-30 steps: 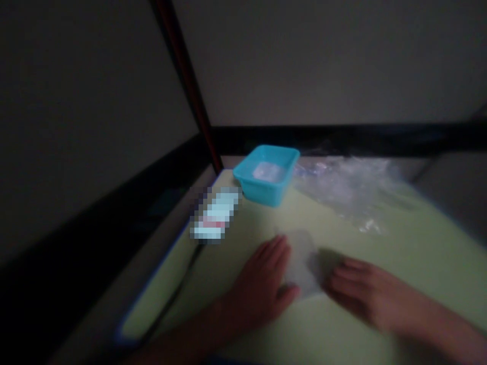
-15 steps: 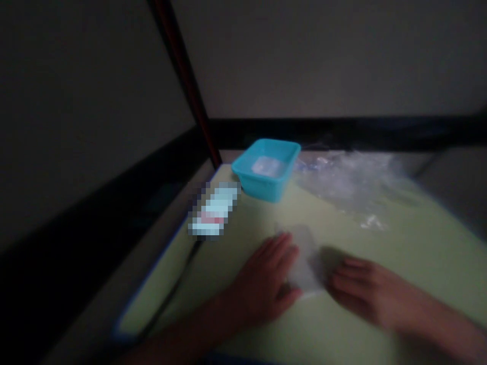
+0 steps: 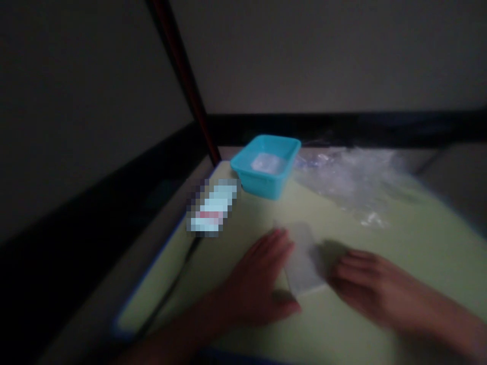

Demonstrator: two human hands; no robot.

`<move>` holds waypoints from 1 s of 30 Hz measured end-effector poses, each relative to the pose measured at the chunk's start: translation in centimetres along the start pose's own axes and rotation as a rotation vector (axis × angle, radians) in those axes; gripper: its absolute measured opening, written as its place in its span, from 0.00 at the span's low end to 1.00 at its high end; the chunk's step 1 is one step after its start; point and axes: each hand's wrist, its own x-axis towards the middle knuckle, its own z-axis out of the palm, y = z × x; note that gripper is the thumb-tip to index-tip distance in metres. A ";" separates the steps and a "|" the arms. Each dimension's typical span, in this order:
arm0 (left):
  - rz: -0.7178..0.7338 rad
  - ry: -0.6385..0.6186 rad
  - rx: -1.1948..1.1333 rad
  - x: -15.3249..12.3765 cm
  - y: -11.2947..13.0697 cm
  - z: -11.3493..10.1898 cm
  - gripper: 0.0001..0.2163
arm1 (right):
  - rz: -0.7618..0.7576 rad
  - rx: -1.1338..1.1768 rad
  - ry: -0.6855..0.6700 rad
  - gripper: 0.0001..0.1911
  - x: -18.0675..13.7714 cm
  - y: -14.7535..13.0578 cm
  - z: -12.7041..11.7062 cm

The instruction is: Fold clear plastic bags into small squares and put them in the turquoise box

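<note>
A thin, see-through plastic piece (image 3: 306, 263), a small bag or sheet, lies flat on the pale yellow-green tabletop (image 3: 411, 258). Along its left side rests my left hand (image 3: 262, 284), open, with the thumb spread from the fingers. My right hand (image 3: 365, 284) is at the plastic's right edge, its fingers bent and close together. The fingertips meet the lower right corner, but blur hides whether they pinch it.
Behind my hands stands a turquoise basket (image 3: 262, 185) with whitish clear pieces (image 3: 267, 163) inside. Crumpled clear plastic (image 3: 350, 175) is heaped at the back right. On the left lies a pixelated, lit device (image 3: 215, 205) with a black cable (image 3: 173, 289).
My left hand has slid slightly left, off part of the plastic, and its thumb has spread wider. The right hand has shifted slightly right, with its fingers more bent.
</note>
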 end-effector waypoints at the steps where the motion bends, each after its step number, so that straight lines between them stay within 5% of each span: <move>1: 0.030 0.026 0.002 -0.2 -0.1 0.0 0.41 | -0.011 -0.006 0.017 0.14 0.1 -0.1 -0.1; 6: 0.195 0.080 0.047 -0.6 -0.1 -0.1 0.30 | -0.047 -0.043 0.067 0.16 0.5 -0.2 0.3; 13: 0.140 0.028 0.125 -1.9 2.4 -0.6 0.22 | -0.040 -0.061 0.086 0.14 0.4 0.6 0.9; 23: 0.056 0.103 0.280 -3.5 5.2 4.0 0.34 | -0.055 -0.116 0.094 0.13 0.4 0.8 1.3; 30: 0.010 0.127 0.315 -3.6 5.3 5.2 0.40 | -0.067 -0.095 0.102 0.14 0.6 0.7 1.3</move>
